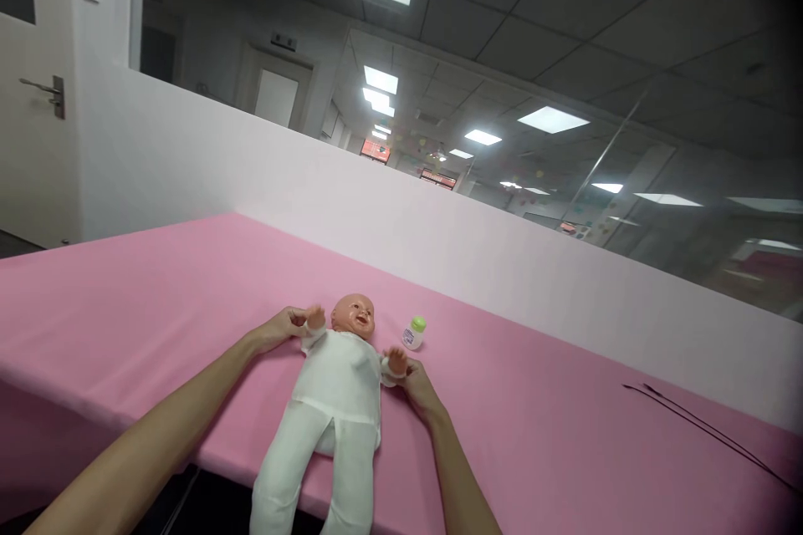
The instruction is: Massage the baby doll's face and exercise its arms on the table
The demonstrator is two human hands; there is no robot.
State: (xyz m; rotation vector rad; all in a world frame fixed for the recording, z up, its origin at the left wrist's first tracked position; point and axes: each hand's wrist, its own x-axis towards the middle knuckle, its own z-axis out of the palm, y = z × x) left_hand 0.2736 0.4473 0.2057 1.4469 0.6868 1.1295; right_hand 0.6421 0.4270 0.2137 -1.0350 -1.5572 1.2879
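Note:
A baby doll [339,376] in a white top and white trousers lies on its back, its head toward the wall and its legs reaching over the near table edge. My left hand [279,329] is closed around the doll's arm on the left, close to its small hand. On the other side, my right hand [421,389] pinches the doll's other arm at the wrist. Both doll arms are bent up beside the head. A small clear bottle with a green cap [414,333] stands just right of the doll's head.
A pink cloth [539,426] covers the table. Thin black cables [703,426] lie at the right. Behind the table runs a low white wall [376,209] with glass above it. A door [38,100] is at the far left.

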